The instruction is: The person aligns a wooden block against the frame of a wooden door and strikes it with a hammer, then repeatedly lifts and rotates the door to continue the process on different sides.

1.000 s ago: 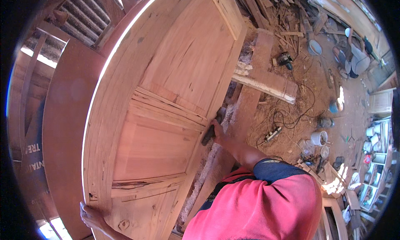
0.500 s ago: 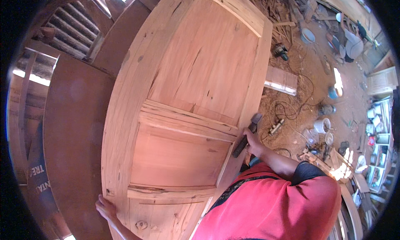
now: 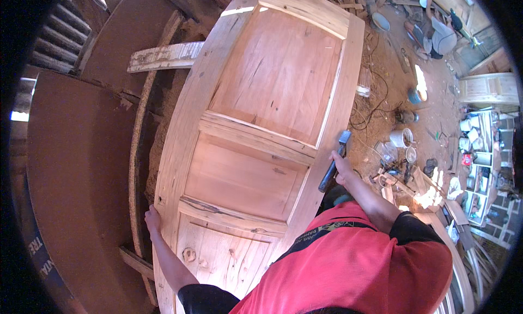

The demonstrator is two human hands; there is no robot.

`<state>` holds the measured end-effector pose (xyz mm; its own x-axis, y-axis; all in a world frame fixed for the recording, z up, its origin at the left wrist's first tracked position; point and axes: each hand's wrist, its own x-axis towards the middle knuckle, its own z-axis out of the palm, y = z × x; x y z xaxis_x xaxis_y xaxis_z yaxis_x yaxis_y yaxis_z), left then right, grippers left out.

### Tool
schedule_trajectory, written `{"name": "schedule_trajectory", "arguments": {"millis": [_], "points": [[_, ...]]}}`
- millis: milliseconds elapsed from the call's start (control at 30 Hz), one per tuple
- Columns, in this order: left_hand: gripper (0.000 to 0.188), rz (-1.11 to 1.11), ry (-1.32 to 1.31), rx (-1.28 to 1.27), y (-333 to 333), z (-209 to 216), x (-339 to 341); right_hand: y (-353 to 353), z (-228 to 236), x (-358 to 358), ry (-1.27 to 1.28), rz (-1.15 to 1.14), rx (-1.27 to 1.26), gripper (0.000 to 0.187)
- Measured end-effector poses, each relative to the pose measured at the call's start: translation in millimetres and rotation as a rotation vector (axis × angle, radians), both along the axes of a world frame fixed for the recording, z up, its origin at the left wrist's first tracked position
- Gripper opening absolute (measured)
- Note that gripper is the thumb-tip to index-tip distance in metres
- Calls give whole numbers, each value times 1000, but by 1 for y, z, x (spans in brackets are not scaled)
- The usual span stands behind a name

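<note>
A panelled wooden door (image 3: 248, 175) lies lengthwise before me, pale frame around reddish panels. My left hand (image 3: 153, 218) is closed on the door's left long edge, with some fingers out of sight. By the opposite edge, my right hand (image 3: 341, 169) grips a hammer (image 3: 328, 177) with a dark handle and a grey head. That hand rests at the door's right stile, the hammer head pointing away from me.
Left of the door are a whitish plank (image 3: 166, 57), a narrow wooden rail (image 3: 139, 150) and a large brown sheet (image 3: 81, 194). On the sawdust-strewn floor at right stand a white bucket (image 3: 401, 137) and cables. A person (image 3: 442, 39) crouches at the far right.
The door now looks lower and farther from me, and has shifted rightward in view. The plank and rail at its left have come into sight. Both hands keep their holds.
</note>
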<state>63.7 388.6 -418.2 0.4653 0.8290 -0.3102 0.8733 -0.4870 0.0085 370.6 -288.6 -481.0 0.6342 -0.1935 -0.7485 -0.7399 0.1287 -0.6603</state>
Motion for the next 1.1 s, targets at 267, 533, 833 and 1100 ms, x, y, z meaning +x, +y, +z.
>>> {"name": "schedule_trajectory", "arguments": {"millis": [267,533,833,1100], "points": [[74,184,-88,-175,5,-79,-3,-6,8,2,73,57,-131,32],[57,-372,22,17,16,-135,-66,-13,11,9,87,197,-147,28],[54,71,-449,472,-119,-71,-4,-12,14,16,60,248,-54,23],[80,-279,-380,62,-499,-56,33,-117,-8,28,282,79,354,20]]}}
